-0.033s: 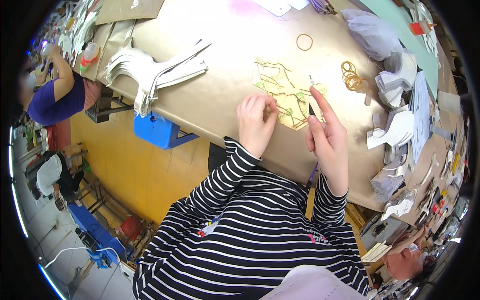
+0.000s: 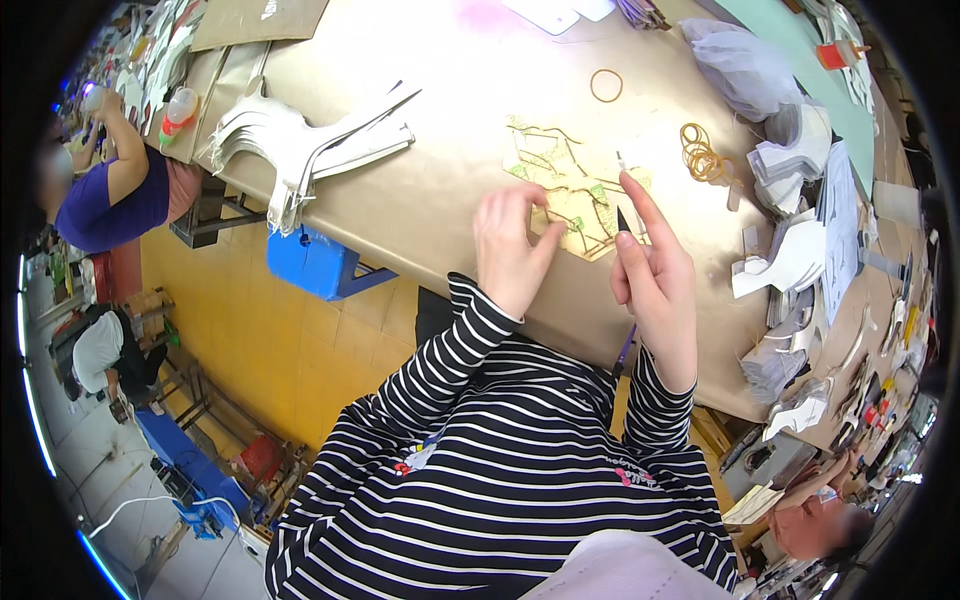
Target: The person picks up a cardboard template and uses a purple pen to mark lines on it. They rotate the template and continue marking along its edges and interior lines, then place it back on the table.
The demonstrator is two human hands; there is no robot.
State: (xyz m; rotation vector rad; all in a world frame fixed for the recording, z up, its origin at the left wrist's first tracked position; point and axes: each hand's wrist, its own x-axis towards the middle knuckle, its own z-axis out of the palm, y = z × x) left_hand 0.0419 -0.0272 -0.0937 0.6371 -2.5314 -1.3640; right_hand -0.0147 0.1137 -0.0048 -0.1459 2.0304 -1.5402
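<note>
Both arms reached up from the bottom in striped sleeves, bent, with the hands side by side over the table. The right hand stood upright, its pointing finger straight out, its other fingers curled and closed around a dark stick, whose point poked up by the thumb. The left hand was bent at the wrist, its fingers curved and its thumb apart, leaving a gap. The yellow paper lay flat just past both hands; I could not tell if they touched it. Farther off lay rubber bands.
</note>
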